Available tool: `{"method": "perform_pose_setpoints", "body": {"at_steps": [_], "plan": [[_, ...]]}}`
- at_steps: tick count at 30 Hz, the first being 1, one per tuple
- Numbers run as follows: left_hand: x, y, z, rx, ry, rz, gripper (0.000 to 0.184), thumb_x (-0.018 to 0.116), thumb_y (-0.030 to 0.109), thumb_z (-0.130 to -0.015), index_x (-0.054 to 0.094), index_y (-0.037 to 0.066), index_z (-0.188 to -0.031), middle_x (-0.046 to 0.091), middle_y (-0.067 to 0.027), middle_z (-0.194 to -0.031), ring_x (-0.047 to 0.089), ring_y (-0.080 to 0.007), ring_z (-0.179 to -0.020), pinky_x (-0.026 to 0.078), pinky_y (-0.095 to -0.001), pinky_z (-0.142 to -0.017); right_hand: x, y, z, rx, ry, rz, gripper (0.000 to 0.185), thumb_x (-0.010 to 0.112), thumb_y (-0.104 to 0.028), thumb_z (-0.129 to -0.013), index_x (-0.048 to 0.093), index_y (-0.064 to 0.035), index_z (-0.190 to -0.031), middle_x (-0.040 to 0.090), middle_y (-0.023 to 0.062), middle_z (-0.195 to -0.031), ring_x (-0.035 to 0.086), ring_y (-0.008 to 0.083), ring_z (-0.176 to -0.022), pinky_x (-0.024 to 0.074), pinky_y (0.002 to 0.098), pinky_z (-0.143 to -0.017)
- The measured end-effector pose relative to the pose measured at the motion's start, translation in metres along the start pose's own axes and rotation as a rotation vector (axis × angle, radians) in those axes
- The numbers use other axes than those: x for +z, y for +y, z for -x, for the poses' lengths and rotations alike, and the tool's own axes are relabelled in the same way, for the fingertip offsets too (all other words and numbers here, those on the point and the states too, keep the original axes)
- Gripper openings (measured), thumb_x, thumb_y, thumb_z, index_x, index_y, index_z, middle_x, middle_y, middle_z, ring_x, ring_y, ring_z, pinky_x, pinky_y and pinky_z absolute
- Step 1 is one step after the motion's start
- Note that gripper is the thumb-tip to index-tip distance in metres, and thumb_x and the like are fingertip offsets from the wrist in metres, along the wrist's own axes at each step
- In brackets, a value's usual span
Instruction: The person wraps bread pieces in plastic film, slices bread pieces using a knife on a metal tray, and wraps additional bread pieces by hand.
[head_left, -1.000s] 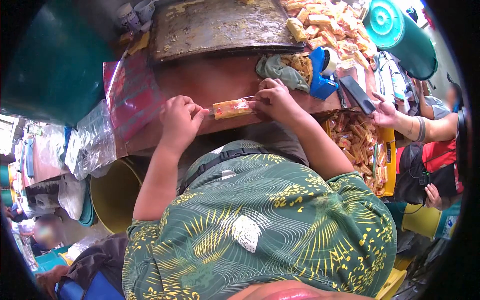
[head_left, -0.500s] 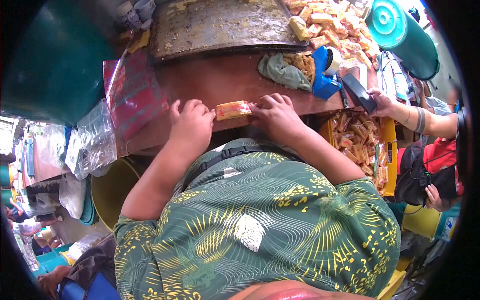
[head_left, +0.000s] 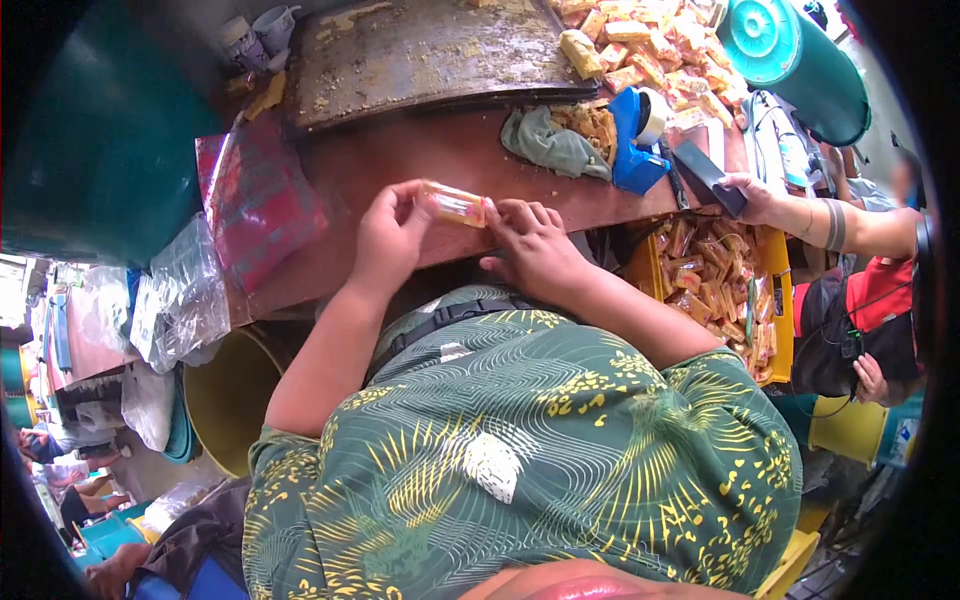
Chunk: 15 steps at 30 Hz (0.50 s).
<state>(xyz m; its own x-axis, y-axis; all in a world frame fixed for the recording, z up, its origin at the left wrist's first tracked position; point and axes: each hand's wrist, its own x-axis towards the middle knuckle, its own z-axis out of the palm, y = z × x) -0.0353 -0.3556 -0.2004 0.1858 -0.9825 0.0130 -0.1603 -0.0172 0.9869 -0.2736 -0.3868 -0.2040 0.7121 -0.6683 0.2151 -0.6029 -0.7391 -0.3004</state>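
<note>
Over the table's near edge, my left hand (head_left: 392, 228) pinches the left end of a small wrapped packet (head_left: 458, 206). The packet has clear, shiny film over a yellowish content with some red print. It tilts down slightly to the right. A fingertip of my right hand (head_left: 538, 248) touches the packet's right end, while the thumb stays apart, lower down. A grey-green cloth (head_left: 550, 142) and a blue tape dispenser (head_left: 632, 165) lie beyond my right hand.
Similar packets (head_left: 650, 60) are heaped at the back right; more fill a yellow crate (head_left: 780, 300). A worn metal tray (head_left: 430, 60) and red plastic sheet (head_left: 255, 190) lie on the table (head_left: 400, 155). At right, another person's hand (head_left: 755, 198) holds a dark phone-like object (head_left: 708, 178).
The packet has turned, showing a shiny face instead of its printed one, and tilts down to the right. My left hand has rolled upward; my right hand's thumb has spread away from the packet.
</note>
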Motion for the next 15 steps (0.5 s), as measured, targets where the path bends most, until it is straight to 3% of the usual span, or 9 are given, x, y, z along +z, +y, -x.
{"method": "perform_pose_setpoints", "body": {"at_steps": [1, 4, 5, 8, 9, 10, 11, 13, 15], "plan": [[0.005, -0.002, -0.01, -0.108, -0.01, 0.404, 0.033, 0.067, 0.023, -0.102, 0.061, -0.001, -0.125, 0.067, -0.0036, -0.121, 0.061, -0.0106, -0.105, 0.05, -0.0271, -0.095, -0.001, -0.003, -0.004, 0.033, 0.036, -0.022, 0.078, 0.069, -0.034, -0.093, 0.034, -0.0032, -0.156, 0.052, 0.0205, -0.134, 0.05, 0.0383, -0.125, 0.0425, 0.0492, -0.105], [0.016, 0.001, -0.012, -0.115, -0.107, 0.577, 0.027, 0.062, 0.013, -0.103, 0.06, -0.001, -0.126, 0.066, -0.0059, -0.123, 0.062, -0.0118, -0.108, 0.05, -0.0282, -0.097, -0.006, -0.001, -0.024, -0.005, 0.382, -0.428, 0.074, 0.072, -0.02, -0.092, 0.037, -0.0008, -0.154, 0.053, 0.0229, -0.132, 0.055, 0.0389, -0.121, 0.0474, 0.0469, -0.101], [0.017, 0.0, -0.012, 0.005, -0.121, 0.355, 0.029, 0.063, 0.012, -0.101, 0.06, 0.0, -0.127, 0.066, -0.0069, -0.125, 0.062, -0.0139, -0.11, 0.05, -0.0292, -0.099, -0.012, -0.002, -0.024, 0.026, 0.463, -0.563, 0.058, 0.073, -0.005, -0.087, 0.055, -0.0034, -0.143, 0.058, 0.0182, -0.129, 0.061, 0.0345, -0.113, 0.05, 0.0419, -0.1], [0.014, -0.01, -0.013, 0.348, -0.145, -0.236, 0.037, 0.067, 0.01, -0.094, 0.06, 0.003, -0.129, 0.066, -0.0097, -0.129, 0.062, -0.0213, -0.117, 0.048, -0.0325, -0.102, -0.021, 0.015, -0.021, -0.243, 0.382, -0.397, 0.04, 0.074, -0.004, -0.083, 0.071, -0.0086, -0.123, 0.064, 0.0135, -0.118, 0.063, 0.0312, -0.109, 0.0511, 0.0432, -0.098], [0.011, -0.01, -0.014, 0.456, -0.147, -0.383, 0.041, 0.069, 0.01, -0.091, 0.06, 0.004, -0.13, 0.065, -0.0107, -0.131, 0.061, -0.0244, -0.119, 0.048, -0.034, -0.104, -0.015, 0.017, -0.017, -0.239, 0.333, -0.348, 0.032, 0.074, -0.002, -0.079, 0.076, -0.0131, -0.109, 0.068, 0.0084, -0.113, 0.064, 0.0297, -0.107, 0.0519, 0.0427, -0.095], [0.009, -0.01, -0.014, 0.564, -0.147, -0.529, 0.045, 0.071, 0.011, -0.088, 0.06, 0.005, -0.132, 0.065, -0.0116, -0.132, 0.061, -0.0276, -0.121, 0.047, -0.0355, -0.105, -0.01, 0.022, -0.011, -0.297, 0.225, -0.285, 0.034, 0.073, 0.0, -0.077, 0.075, -0.0139, -0.109, 0.069, 0.0061, -0.112, 0.064, 0.0284, -0.107, 0.0522, 0.0423, -0.093], [0.004, -0.009, -0.011, 0.476, -0.264, -0.487, 0.063, 0.078, 0.027, -0.083, 0.057, 0.009, -0.139, 0.058, -0.0118, -0.143, 0.053, -0.0338, -0.132, 0.041, -0.043, -0.111, -0.003, 0.022, -0.008, -0.289, 0.225, -0.331, 0.03, 0.072, -0.003, -0.08, 0.075, -0.0145, -0.107, 0.07, 0.0046, -0.111, 0.064, 0.0278, -0.106, 0.0508, 0.0425, -0.094], [0.004, -0.001, -0.003, 0.541, -0.249, -0.619, 0.071, 0.078, 0.036, -0.083, 0.053, 0.009, -0.144, 0.053, -0.0127, -0.149, 0.048, -0.0331, -0.137, 0.035, -0.0457, -0.115, 0.0, 0.016, -0.007, -0.276, 0.228, -0.415, 0.021, 0.069, -0.006, -0.085, 0.072, -0.0113, -0.106, 0.07, 0.0061, -0.108, 0.063, 0.0292, -0.105, 0.0504, 0.0431, -0.093], [0.01, 0.003, 0.004, 0.526, -0.239, -0.712, 0.083, 0.075, 0.05, -0.083, 0.046, 0.013, -0.151, 0.046, -0.0097, -0.154, 0.039, -0.0322, -0.143, 0.027, -0.0518, -0.117, 0.001, 0.012, -0.009, -0.099, 0.159, -0.576, 0.021, 0.067, -0.005, -0.088, 0.069, -0.0088, -0.108, 0.07, 0.0093, -0.107, 0.063, 0.0314, -0.105, 0.0511, 0.0434, -0.092]]}}
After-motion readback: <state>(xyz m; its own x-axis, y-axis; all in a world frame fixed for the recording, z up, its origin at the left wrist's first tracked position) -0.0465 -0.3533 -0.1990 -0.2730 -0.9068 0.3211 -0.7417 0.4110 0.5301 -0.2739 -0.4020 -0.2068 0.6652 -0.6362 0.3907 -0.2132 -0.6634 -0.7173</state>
